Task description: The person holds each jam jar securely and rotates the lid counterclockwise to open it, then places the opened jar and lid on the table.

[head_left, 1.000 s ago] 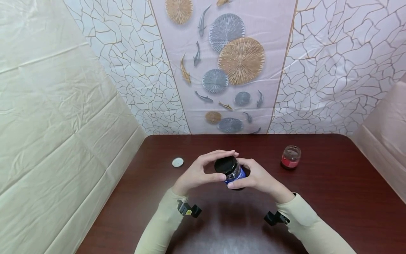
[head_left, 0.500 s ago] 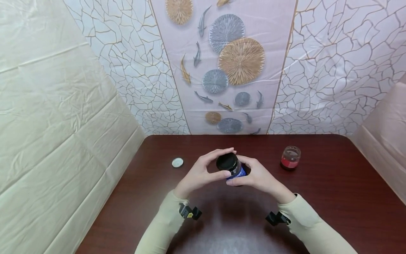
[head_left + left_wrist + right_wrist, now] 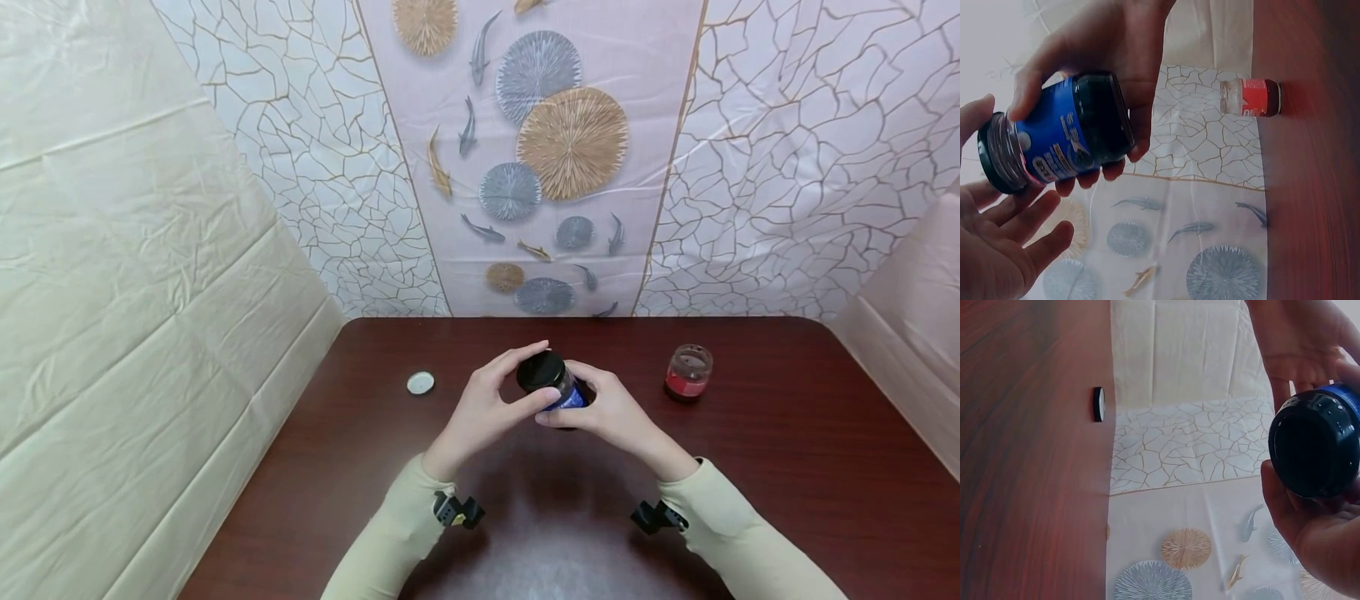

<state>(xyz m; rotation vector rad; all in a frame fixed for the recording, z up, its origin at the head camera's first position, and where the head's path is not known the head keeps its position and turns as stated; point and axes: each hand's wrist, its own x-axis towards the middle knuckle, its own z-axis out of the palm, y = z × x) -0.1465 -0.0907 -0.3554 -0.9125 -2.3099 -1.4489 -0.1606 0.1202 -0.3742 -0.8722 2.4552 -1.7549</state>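
A dark jar (image 3: pixel 567 397) with a blue label and a black lid (image 3: pixel 542 369) is held tilted above the table's middle. My right hand (image 3: pixel 579 405) grips the jar's body; in the left wrist view its fingers wrap the blue-labelled jar (image 3: pixel 1063 140). My left hand (image 3: pixel 528 375) curls thumb and fingers round the lid. The right wrist view shows the jar's dark bottom (image 3: pixel 1315 442) in my right hand's fingers (image 3: pixel 1310 531), with the left palm (image 3: pixel 1297 344) behind it.
A small red-labelled jar without a lid (image 3: pixel 687 372) stands on the dark wooden table (image 3: pixel 787 467) to the right, also in the left wrist view as the red jar (image 3: pixel 1250 97). A small white cap (image 3: pixel 420 382) lies to the left. Patterned sheets back the table.
Both hands have carried the jar a little farther from me. My left hand has turned round the lid, its wrist swinging right.
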